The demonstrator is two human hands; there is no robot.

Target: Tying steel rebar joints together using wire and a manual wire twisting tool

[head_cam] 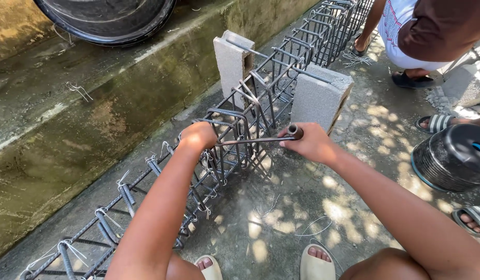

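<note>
A long rebar cage (260,98) of dark steel bars and square stirrups lies on the concrete ground, running from lower left to upper right. My left hand (198,136) is closed on a stirrup on the cage's top, near thin tie wires. My right hand (311,142) grips the round handle of a metal tying hook (260,140), whose thin shaft reaches left to the stirrup by my left hand. My knees and sandalled toes show at the bottom edge.
Two grey concrete blocks (318,96) prop the cage. A stained concrete ledge (94,114) runs along the left. A coil of black wire (450,158) sits at right among other people's sandalled feet. Another person (421,31) crouches at the upper right. Wire scraps (312,228) litter the ground.
</note>
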